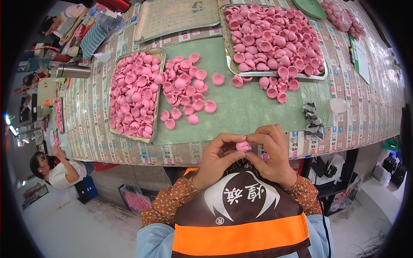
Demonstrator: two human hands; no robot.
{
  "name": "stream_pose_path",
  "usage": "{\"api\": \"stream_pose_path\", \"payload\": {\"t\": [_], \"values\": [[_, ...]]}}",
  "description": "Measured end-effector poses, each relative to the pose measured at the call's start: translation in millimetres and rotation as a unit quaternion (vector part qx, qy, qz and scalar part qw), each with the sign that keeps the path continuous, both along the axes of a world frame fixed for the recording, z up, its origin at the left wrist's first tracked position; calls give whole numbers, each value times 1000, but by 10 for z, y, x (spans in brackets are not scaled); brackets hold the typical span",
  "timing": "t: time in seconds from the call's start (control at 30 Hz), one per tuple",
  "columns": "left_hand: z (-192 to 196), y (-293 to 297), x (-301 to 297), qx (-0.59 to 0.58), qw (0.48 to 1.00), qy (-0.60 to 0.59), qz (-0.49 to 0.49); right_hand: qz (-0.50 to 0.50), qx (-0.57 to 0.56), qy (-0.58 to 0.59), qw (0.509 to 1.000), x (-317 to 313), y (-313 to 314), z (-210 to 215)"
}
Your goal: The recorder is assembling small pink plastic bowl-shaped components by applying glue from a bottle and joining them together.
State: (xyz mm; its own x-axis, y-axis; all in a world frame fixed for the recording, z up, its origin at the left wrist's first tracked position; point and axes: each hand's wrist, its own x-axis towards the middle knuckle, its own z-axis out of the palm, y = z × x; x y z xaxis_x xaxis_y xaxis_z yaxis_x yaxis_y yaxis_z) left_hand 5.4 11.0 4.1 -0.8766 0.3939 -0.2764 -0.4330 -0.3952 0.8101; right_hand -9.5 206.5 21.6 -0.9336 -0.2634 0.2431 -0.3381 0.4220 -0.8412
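Observation:
Close to the table's near edge, a small round pink plastic piece (243, 146) is pinched between the fingertips of both hands. My left hand (218, 155) grips it with thumb and index finger from the left. From the right, my right hand (272, 151) closes its thumb and fingers on it. The fingers cover part of the piece. Beyond the hands lies a loose heap of pink hollow half-shells (185, 81) on a green mat (180, 134). More such shells fill a tray (161, 55) on the left and a larger metal tray (325, 74) at the far right.
A crumpled dark cloth (313, 121) and a small white cup-like object (339, 105) lie right of the hands. Behind the mat is a flat board (172, 19). A steel flask (73, 71) stands far left. Other people (62, 170) sit off to the left.

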Motion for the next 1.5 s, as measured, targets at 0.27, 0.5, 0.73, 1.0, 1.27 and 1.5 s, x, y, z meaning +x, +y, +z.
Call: {"api": "stream_pose_path", "payload": {"t": [0.27, 0.5, 0.73, 1.0, 1.27, 1.5], "values": [[-119, -41, 23, 24, 1000, 3, -8, 7, 21, 34, 999, 20, -37, 27], [-105, -14, 31, 89, 995, -48, 2, -11, 34, 38, 999, 18, -54, 36], [-130, -10, 27, 94, 995, -32, -26, 3, 56, 85, 995, 21, -31, 33], [-178, -15, 58, 81, 996, -24, -24, 18, 45, 144, 988, 29, -80, 0], [-184, 5, 62, 96, 995, -8, -40, 34, 56, 177, 982, 48, -50, -26], [-168, 30, 58, 113, 993, -31, -24, 26, 62, 183, 981, 58, -60, -50]]}}
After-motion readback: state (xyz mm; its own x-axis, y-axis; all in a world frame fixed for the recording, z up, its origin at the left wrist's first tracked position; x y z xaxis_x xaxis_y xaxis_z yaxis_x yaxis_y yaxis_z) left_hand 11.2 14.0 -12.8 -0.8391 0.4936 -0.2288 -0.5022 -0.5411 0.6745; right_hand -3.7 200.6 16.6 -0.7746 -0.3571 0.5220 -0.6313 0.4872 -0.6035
